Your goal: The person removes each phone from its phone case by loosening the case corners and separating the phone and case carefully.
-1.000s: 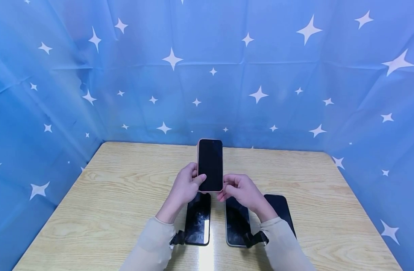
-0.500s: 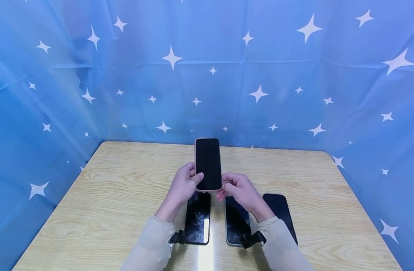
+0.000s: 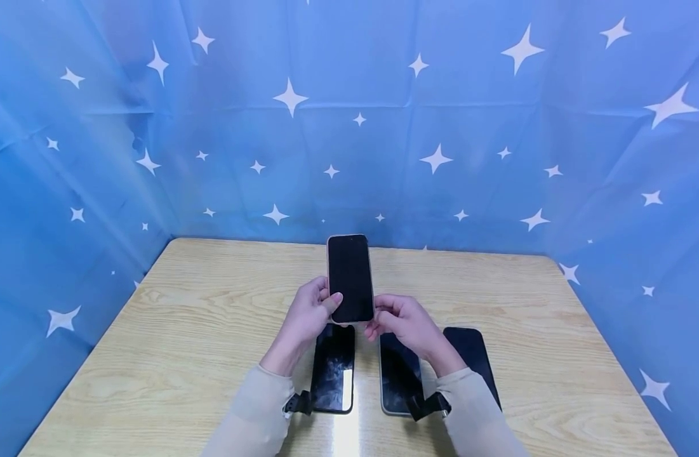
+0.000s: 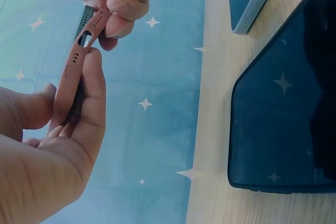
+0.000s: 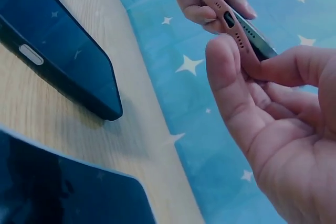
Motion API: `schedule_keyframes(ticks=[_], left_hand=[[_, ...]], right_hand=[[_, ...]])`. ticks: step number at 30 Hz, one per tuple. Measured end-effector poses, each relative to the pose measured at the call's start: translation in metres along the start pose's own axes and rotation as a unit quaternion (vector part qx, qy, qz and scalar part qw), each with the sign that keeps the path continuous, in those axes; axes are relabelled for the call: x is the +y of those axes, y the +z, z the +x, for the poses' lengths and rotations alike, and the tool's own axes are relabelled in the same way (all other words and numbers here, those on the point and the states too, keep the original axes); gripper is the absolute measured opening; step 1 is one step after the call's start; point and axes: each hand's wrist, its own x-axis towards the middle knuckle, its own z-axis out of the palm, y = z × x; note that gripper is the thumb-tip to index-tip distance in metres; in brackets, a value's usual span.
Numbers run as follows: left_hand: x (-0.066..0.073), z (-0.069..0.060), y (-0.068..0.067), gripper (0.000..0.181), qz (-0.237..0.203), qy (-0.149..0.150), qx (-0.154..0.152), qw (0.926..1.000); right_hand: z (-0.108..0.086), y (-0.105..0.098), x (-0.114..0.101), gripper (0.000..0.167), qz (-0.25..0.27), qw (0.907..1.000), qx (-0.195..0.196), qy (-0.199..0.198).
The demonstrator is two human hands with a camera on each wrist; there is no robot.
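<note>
I have the left hand (image 3: 306, 312) clamped on the phone (image 3: 350, 279), right hand (image 3: 404, 322) pinching the pink case (image 4: 67, 80) cornerwise. Likely fitting or removing; next calls for steady corner control.

Phone (image 3: 350, 279): black screen;
Case (image 4: 68, 82): salmon pink;
Curtain (image 3: 383, 146), twelve o'clock: blue, white four-pointed stars;
Tabletop (image 3: 212, 317): pale yellow woodgrain

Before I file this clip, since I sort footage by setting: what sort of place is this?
Probably a makeshift recording or work corner; which room can't be told. A blue star-patterned cloth hangs behind a wood-grain table, three phones lie on it, and a fourth phone is held above.
</note>
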Motion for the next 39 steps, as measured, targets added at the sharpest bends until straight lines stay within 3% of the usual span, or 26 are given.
schedule_keyframes(ticks=[8, 15, 23, 27, 31, 39], left_hand=[[0.001, -0.001, -0.001, 0.020, 0.004, 0.004, 0.008, 1.0000], [0.000, -0.002, -0.001, 0.018, -0.003, 0.011, 0.012, 0.9999], [-0.002, -0.002, -0.001, 0.017, 0.003, 0.006, 0.011, 0.9999], [-0.002, -0.004, 0.001, 0.011, 0.036, 0.011, 0.024, 0.9990], [-0.001, -0.005, 0.003, 0.009, 0.065, 0.015, 0.030, 0.9973], [-0.002, -0.004, 0.004, 0.013, 0.090, 0.017, 0.004, 0.9958]], right_hand=[[0.000, 0.006, -0.004, 0.023, -0.048, 0.9937, 0.095, -0.034], [0.000, 0.010, -0.007, 0.013, -0.088, 0.9872, 0.131, -0.023], [0.000, 0.011, -0.012, 0.012, -0.137, 0.9826, 0.125, -0.016], [0.000, 0.011, -0.017, 0.010, -0.149, 0.9847, 0.089, -0.012], [0.000, 0.012, -0.021, 0.013, -0.157, 0.9836, 0.089, 0.007], [0.000, 0.012, -0.016, 0.016, -0.096, 0.9881, 0.114, 0.040]])
